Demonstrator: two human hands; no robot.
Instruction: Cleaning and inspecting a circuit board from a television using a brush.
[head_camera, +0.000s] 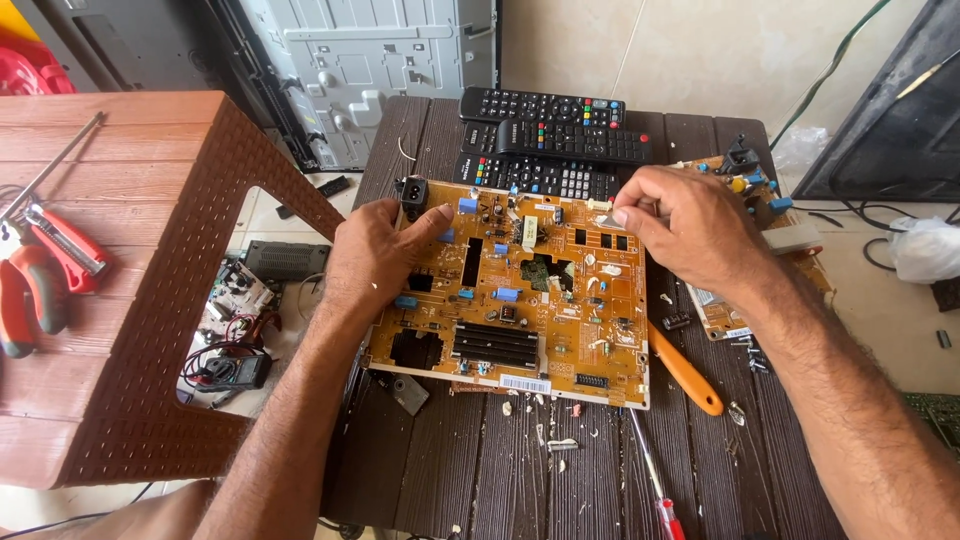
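A yellow-brown circuit board (520, 300) lies flat on a dark wooden table (480, 470), studded with blue capacitors, black heat sinks and a black power socket at its far left corner. My left hand (375, 260) grips the board's left edge, thumb laid over the top near the socket. My right hand (680, 225) rests at the board's far right corner, fingertips pinched on a small pale part there; I cannot make out what it is.
Three black remote controls (555, 140) lie beyond the board. A second circuit board (750, 200) sits under my right wrist. An orange-handled tool (685, 375) and a red-tipped screwdriver (655, 480) lie at front right. Red pliers (40, 275) rest on a brown plastic stool (150, 200) at left.
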